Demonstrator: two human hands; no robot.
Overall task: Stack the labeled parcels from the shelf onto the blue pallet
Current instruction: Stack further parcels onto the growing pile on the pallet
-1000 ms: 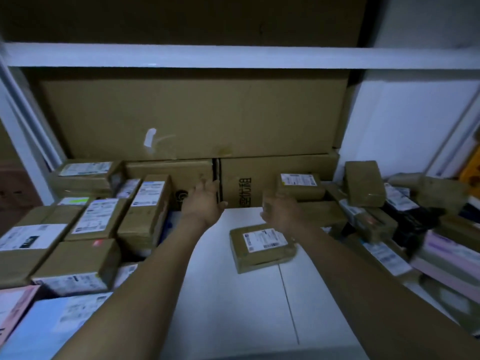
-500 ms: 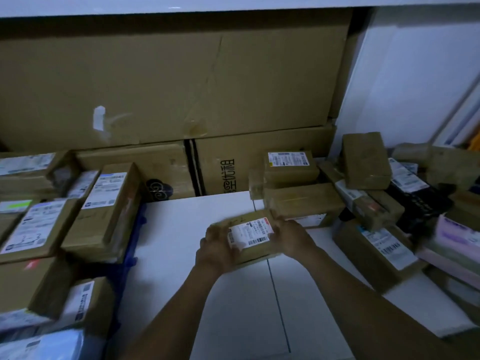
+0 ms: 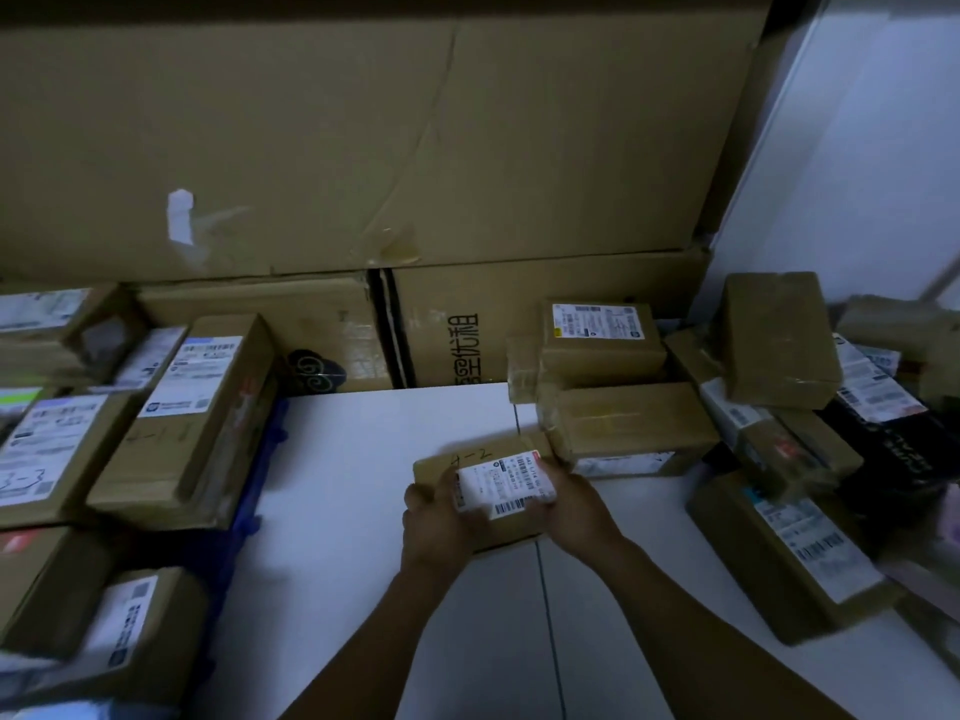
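Change: a second ago both hands reach open toward the back of the shelf while the small labelled parcel [image 3: 480,461] lies flat and untouched. Now they have drawn back and closed on it from either side.
Left hand [image 3: 441,522]: grips the parcel's left end, fingers [image 3: 448,488] curled round the edge, thumb on top beside the label.
Right hand [image 3: 576,506]: grips the right end, fingers wrapped round it and partly covering the label's corner.
Meaning for the task: the pick looks made. The carry across to the blue pallet [image 3: 258,475] is not yet begun.
Parcel position: right of the blue pallet and well apart from it, over the white shelf board [image 3: 363,459]. Whether it has quite cleared the board, I cannot tell.
Parcel look: flat brown cardboard, slightly askew, handwriting on top, a white barcode label [image 3: 501,483] with a red corner.
Pallet: already loaded with labelled cartons [image 3: 208,407], their tops looking level enough to stack on.
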